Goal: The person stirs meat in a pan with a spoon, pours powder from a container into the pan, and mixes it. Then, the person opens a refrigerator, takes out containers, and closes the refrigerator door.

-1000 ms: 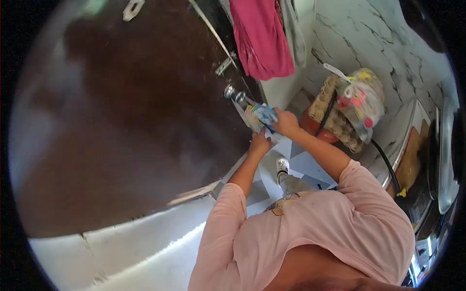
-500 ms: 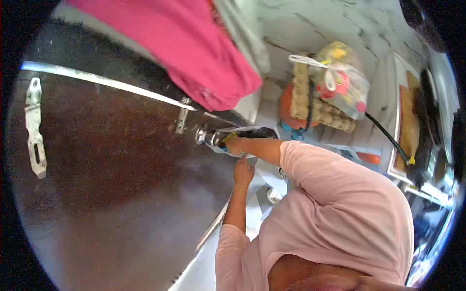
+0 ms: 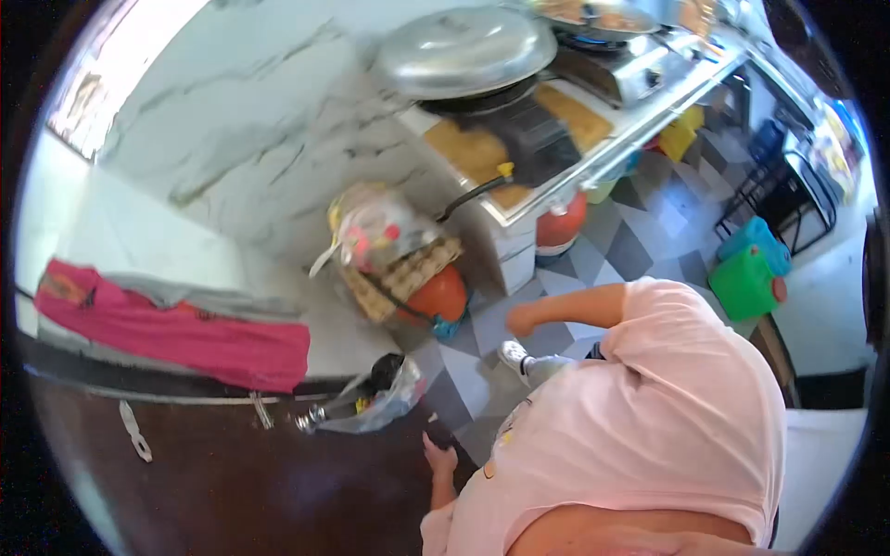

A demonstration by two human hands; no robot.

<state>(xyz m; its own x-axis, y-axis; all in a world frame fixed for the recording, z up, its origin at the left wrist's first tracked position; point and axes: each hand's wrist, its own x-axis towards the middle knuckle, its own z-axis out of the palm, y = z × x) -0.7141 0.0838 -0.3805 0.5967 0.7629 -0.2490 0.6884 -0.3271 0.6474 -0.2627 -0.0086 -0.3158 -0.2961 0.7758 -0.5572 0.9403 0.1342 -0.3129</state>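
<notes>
the plastic bag [image 3: 394, 400] hangs at the metal knob [image 3: 311, 419], seemingly a hands-off step; handling it calls for a reach. the right hand [image 3: 522, 320] is curled in, well apart; the left hand [image 3: 440, 456], nearer, is too blurred to tell.

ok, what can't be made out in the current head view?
Head view:
Left hand: blur hides whether it holds anything.
Right hand: blurred, fingers curled; grip unclear.
Hanging plastic bag: contents blurred behind plastic.
Metal lid: hides what it covers.
Far pan: cut by top edge.
</notes>
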